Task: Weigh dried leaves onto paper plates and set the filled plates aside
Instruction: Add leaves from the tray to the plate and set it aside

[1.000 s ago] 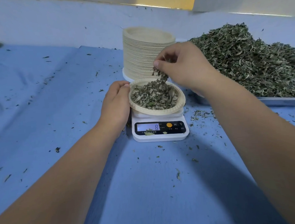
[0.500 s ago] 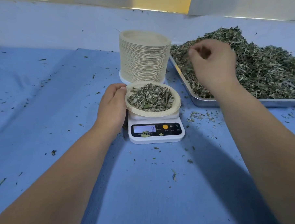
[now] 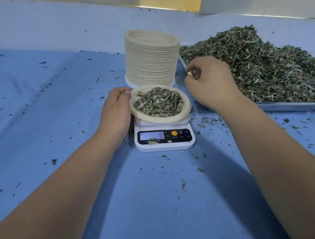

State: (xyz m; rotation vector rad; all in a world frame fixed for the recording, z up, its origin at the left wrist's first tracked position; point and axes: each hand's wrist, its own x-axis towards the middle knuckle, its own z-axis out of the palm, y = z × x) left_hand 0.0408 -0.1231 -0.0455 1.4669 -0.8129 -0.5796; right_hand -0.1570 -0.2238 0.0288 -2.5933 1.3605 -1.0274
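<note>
My left hand (image 3: 114,110) grips the paper plate (image 3: 187,109) at its left rim, with the thumb on the edge and the fingers curled beside it. The plate sits on the white scale (image 3: 165,146). My right hand (image 3: 211,86) is over the near corner of the metal tray (image 3: 288,107) with its fingers curled together. I cannot tell if they pinch some leaves or nothing. The display (image 3: 152,135) shows 8, and crumbs cover it partly.

I think the step is the fine adjusting of the weight. To do it well, I should take only a small pinch from the pile (image 3: 259,66) and drop it in the middle of the plate. I should also lift my left hand off the rim before I read the number, because any pressing there makes it false.

The dried leaves (image 3: 157,102) in the plate are grey-green, crumpled and light, in a shallow heap. They will scatter easily, I think; many crumbs lie on the blue tabletop (image 3: 63,123). A tall stack of plates (image 3: 150,58) stands just behind the scale.
</note>
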